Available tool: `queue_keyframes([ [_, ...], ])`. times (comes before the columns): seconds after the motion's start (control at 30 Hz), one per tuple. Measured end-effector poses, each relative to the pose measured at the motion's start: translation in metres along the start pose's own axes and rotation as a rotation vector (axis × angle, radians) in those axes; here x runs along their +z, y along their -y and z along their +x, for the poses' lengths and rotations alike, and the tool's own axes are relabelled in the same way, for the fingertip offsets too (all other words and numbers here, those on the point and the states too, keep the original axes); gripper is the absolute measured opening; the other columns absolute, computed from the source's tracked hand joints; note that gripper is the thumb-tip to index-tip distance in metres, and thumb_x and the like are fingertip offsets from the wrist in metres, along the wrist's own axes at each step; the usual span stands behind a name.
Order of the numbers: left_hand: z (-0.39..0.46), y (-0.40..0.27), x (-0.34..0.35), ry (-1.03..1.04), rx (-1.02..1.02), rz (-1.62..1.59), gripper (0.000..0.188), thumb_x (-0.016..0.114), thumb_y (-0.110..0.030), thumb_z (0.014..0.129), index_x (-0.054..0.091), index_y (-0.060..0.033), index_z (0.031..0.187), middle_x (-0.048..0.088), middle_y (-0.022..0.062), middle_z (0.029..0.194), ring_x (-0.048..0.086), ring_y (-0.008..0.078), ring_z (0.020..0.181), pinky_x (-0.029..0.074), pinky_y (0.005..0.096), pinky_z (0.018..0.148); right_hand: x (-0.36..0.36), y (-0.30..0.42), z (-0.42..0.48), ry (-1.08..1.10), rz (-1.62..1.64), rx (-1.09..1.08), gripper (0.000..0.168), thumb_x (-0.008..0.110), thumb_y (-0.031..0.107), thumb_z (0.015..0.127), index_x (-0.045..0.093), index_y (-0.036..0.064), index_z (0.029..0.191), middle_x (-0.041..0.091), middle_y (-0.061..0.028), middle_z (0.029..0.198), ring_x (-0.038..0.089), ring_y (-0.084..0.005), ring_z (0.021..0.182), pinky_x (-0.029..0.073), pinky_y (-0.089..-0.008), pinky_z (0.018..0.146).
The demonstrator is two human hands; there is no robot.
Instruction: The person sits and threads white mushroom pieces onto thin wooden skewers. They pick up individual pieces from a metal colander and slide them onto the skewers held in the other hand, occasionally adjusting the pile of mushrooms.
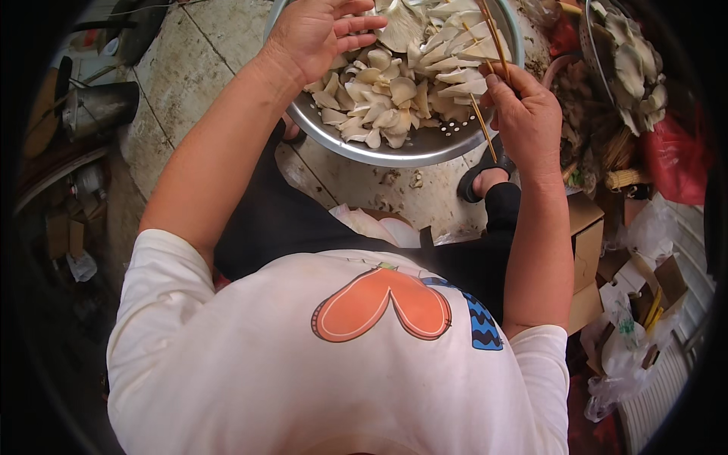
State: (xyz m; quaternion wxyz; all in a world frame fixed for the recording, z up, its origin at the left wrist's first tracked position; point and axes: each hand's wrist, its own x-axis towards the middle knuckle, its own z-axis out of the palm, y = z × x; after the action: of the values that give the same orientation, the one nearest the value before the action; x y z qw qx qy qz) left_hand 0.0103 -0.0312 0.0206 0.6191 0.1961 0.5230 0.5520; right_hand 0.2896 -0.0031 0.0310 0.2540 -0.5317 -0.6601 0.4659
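A metal basin with drain holes sits on the floor in front of me, heaped with torn oyster mushroom pieces. My right hand grips thin bamboo skewers at the basin's right side. One skewer end points down past the rim. Mushroom pieces on skewers lie just left of that hand; which of these sticks it holds is partly hidden. Over the basin's left side, my left hand is held palm up with fingers apart, near a large mushroom piece. It holds nothing that I can see.
More oyster mushrooms fill a colander at the upper right, beside a red plastic bag and a bundle of skewers. Cardboard boxes stand by my right arm. A metal pot is at the left. Dirty floor tiles surround the basin.
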Motion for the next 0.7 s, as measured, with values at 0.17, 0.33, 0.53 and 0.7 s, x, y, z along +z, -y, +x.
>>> queue_keyframes([
  [0.17,0.000,-0.006,0.007,-0.059,0.036,0.032,0.025,0.063,-0.018,0.091,0.059,-0.0033,0.111,0.066,0.0090,0.089,0.066,0.0180,0.074,0.055,0.0288,0.067,-0.004,-0.007,-0.001,-0.010,-0.002,0.090,0.019,0.062,0.015,0.094,0.072,0.006,0.107,0.064,0.0016,0.075,0.051,-0.0032,0.057,0.042,-0.0191,0.052],
  [0.33,-0.003,-0.002,0.001,-0.030,0.012,0.104,0.025,0.064,-0.014,0.089,0.058,-0.0041,0.112,0.066,0.0081,0.090,0.066,0.0169,0.077,0.055,0.0287,0.067,-0.004,-0.011,-0.014,-0.020,-0.161,0.090,0.019,0.064,0.016,0.093,0.073,0.006,0.107,0.062,0.0034,0.073,0.051,-0.0032,0.057,0.043,-0.0209,0.052],
  [0.53,0.000,0.004,-0.002,0.032,0.015,0.529,0.029,0.065,-0.019,0.091,0.063,-0.0031,0.114,0.067,0.0067,0.098,0.067,0.0187,0.091,0.054,0.0295,0.079,0.003,-0.033,-0.021,0.000,-0.284,0.135,0.020,0.064,0.015,0.091,0.072,0.005,0.108,0.060,0.0031,0.069,0.050,-0.0038,0.056,0.043,-0.0224,0.052],
  [0.7,-0.008,0.028,0.004,0.202,0.152,1.388,0.027,0.065,-0.016,0.086,0.067,-0.0036,0.110,0.069,0.0089,0.098,0.067,0.0218,0.091,0.053,0.0329,0.080,0.007,-0.035,-0.020,0.020,-0.313,0.200,0.021,0.063,0.016,0.092,0.071,0.005,0.107,0.061,-0.0007,0.066,0.053,-0.0058,0.056,0.044,-0.0250,0.053],
])
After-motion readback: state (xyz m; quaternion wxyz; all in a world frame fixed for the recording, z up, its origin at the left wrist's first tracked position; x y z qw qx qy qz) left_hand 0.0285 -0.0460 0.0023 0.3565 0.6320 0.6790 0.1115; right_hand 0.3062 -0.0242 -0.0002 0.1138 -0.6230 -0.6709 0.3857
